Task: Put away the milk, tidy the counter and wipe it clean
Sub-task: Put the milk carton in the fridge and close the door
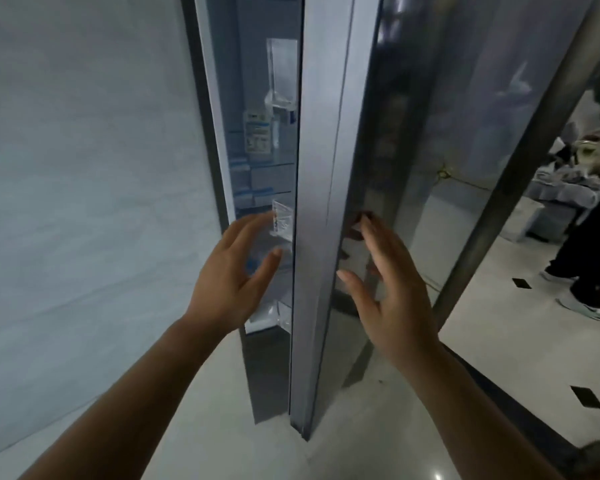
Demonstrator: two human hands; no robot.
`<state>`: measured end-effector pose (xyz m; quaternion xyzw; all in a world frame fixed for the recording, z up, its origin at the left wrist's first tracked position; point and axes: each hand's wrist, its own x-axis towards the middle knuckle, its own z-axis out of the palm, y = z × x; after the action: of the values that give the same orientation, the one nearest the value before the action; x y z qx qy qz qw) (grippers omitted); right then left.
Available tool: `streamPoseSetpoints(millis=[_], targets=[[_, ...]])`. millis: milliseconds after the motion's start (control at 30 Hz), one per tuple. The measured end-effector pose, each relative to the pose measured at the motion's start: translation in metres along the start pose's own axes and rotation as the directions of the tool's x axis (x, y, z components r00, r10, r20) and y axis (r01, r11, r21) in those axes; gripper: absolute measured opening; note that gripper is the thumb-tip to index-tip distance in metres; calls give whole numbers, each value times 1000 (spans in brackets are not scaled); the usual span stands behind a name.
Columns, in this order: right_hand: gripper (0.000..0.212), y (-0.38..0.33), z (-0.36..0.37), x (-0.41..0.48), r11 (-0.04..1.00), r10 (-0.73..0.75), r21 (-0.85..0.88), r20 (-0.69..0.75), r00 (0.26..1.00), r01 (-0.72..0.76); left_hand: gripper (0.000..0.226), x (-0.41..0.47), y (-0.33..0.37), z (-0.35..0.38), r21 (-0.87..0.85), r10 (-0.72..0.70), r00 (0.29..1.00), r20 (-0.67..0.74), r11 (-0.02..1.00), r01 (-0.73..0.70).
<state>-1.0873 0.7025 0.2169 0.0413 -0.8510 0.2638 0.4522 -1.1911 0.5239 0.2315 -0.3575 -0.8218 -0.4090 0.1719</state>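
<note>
Fridge door ajar, tall edge upright between hands. Right hand nearer, flat and empty at outer face; left hand spread, empty, beside gap.

The door is silver-grey on its edge and glossy dark grey on its face. The wall is pale grey-white. The floor is off-white with small black squares. Labels are blue and white. Trousers are black, shoes pale.
</note>
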Motion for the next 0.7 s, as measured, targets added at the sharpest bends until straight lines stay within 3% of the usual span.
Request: streamPoseSetpoints(millis=[200, 433, 700], targets=[[63, 16, 63, 45, 999, -42, -21, 83, 996, 44, 62, 37, -32, -11, -51, -13, 999, -46, 999, 11], [75, 48, 124, 97, 987, -91, -134, 27, 995, 94, 65, 82, -78, -16, -103, -107, 993, -40, 989, 103], [67, 72, 184, 134, 972, -88, -212, 73, 993, 101, 61, 124, -123, -13, -58, -187, 979, -83, 981, 182]])
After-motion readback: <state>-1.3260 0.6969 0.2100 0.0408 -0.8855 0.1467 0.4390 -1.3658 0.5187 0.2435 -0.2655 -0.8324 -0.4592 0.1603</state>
